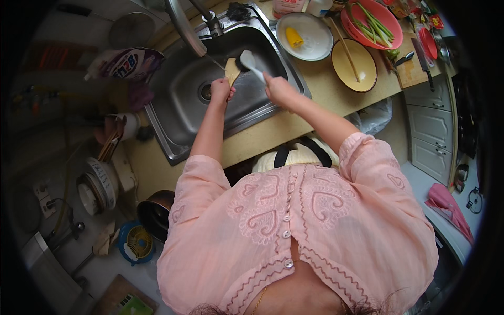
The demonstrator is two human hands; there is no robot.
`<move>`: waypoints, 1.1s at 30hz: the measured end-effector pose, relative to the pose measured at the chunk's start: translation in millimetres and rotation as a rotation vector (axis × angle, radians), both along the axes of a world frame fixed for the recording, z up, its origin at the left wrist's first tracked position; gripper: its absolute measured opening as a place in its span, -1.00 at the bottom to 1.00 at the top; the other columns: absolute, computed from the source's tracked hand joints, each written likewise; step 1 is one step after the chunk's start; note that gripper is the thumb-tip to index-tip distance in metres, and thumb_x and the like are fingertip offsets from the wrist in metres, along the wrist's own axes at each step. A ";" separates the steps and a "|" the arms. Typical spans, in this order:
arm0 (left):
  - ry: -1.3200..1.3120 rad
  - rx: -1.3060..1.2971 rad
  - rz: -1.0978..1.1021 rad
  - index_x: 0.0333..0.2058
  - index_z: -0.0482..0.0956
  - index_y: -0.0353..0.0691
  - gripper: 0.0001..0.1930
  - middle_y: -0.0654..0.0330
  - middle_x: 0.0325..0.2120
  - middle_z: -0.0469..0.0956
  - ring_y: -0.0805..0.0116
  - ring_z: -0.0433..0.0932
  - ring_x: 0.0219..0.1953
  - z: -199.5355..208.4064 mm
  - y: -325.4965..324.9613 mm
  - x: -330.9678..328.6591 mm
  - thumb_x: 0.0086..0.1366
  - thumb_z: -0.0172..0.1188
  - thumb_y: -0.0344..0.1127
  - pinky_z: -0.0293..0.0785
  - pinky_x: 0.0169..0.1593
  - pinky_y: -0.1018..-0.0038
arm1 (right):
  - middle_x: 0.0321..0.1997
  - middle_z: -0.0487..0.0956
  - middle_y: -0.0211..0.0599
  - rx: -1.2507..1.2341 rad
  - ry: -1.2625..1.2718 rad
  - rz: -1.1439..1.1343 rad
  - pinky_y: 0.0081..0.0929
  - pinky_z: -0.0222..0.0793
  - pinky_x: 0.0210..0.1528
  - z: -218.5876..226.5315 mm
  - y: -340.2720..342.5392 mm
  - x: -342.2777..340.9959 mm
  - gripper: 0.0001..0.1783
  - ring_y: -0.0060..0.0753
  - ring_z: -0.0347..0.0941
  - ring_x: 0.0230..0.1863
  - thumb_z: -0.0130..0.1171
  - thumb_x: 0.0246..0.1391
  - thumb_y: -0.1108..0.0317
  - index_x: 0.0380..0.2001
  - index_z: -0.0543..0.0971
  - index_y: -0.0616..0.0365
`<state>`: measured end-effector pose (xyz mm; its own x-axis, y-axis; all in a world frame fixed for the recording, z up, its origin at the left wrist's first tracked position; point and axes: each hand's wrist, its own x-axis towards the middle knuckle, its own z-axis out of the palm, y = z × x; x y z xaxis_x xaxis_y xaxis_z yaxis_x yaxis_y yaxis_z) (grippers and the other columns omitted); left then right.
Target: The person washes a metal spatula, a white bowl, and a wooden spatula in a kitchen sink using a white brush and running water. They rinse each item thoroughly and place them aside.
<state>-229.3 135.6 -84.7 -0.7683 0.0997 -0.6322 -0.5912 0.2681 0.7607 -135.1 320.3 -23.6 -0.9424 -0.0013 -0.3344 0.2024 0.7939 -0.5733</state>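
Over the steel sink (173, 113), my left hand (221, 91) is closed around the lower end of a flat, pale yellow piece (232, 69), whose kind I cannot make out. A thin stream of water from the faucet (194, 39) falls toward it. My right hand (281, 92) grips the handle of a white scrub brush (253, 64). The brush's dark bristles are at the piece's upper right edge; whether they touch it is unclear.
Right of the sink stand a white basin (317, 39) with a yellow chunk in it, a yellow bowl (344, 71) with a wooden stick across it, and a red basin (349, 31) of green stalks. A knife (424, 65) lies on a cutting board (412, 76) farther right.
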 end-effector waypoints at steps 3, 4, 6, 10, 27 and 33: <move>-0.038 -0.013 0.011 -0.49 0.37 -0.26 -0.68 0.20 -0.81 0.36 0.49 0.21 -0.88 1.5 3.6 7.6 0.26 -0.07 -0.10 0.09 -0.81 0.55 | -0.47 0.50 0.09 -0.079 -0.038 -0.062 -0.14 0.39 -0.43 18.3 9.4 -3.3 -0.47 0.07 0.45 -0.49 -0.07 0.04 0.32 0.12 0.19 0.07; -0.064 -0.010 0.011 -0.48 0.37 -0.24 -0.68 0.21 -0.79 0.37 0.48 0.24 -0.86 0.3 3.6 8.7 0.27 -0.07 -0.09 0.12 -0.79 0.56 | -0.45 0.50 0.09 -0.082 -0.003 -0.059 -0.14 0.38 -0.41 20.4 12.0 1.0 -0.48 0.08 0.45 -0.47 -0.06 0.04 0.31 0.12 0.20 0.06; -0.117 -0.002 0.020 -0.47 0.36 -0.20 -0.70 0.21 -0.75 0.40 0.48 0.28 -0.82 -4.1 2.8 10.6 0.28 -0.07 -0.08 0.20 -0.75 0.56 | -0.40 0.50 0.08 -0.004 0.074 -0.046 -0.09 0.34 -0.29 12.1 20.0 14.2 -0.57 0.10 0.43 -0.32 0.02 0.00 0.25 -0.07 0.28 0.19; -0.088 0.287 0.192 -0.34 0.32 -0.29 -0.77 0.07 -0.63 0.46 0.35 0.42 -0.72 -10.9 12.8 10.2 0.31 -0.13 -0.21 0.37 -0.68 0.50 | -0.43 0.48 0.00 0.072 0.120 -0.063 -0.09 0.33 -0.35 -8.1 51.1 55.9 -0.65 0.11 0.41 -0.38 0.06 0.00 0.23 -0.21 0.27 0.16; -0.146 0.768 0.412 -0.15 0.32 -0.43 -0.77 -0.01 -0.32 0.47 0.24 0.51 -0.37 -21.5 25.3 -3.2 0.28 -0.15 -0.43 0.52 -0.36 0.45 | -0.18 0.38 -0.05 0.008 0.570 -0.031 -0.30 0.27 -0.06 29.4 39.9 88.5 -0.67 -0.02 0.33 -0.13 -0.02 -0.22 0.63 -0.25 0.40 0.26; -0.189 0.825 0.643 -0.27 0.36 -0.44 -0.81 0.02 -0.43 0.47 0.24 0.52 -0.44 -15.9 46.4 -4.5 0.27 -0.09 -0.40 0.54 -0.39 0.45 | -0.48 0.54 -0.07 -0.588 0.029 -0.163 -0.36 0.41 -0.42 -3.6 -39.4 25.1 -0.65 -0.22 0.53 -0.45 -0.03 0.10 0.26 -0.22 0.36 0.40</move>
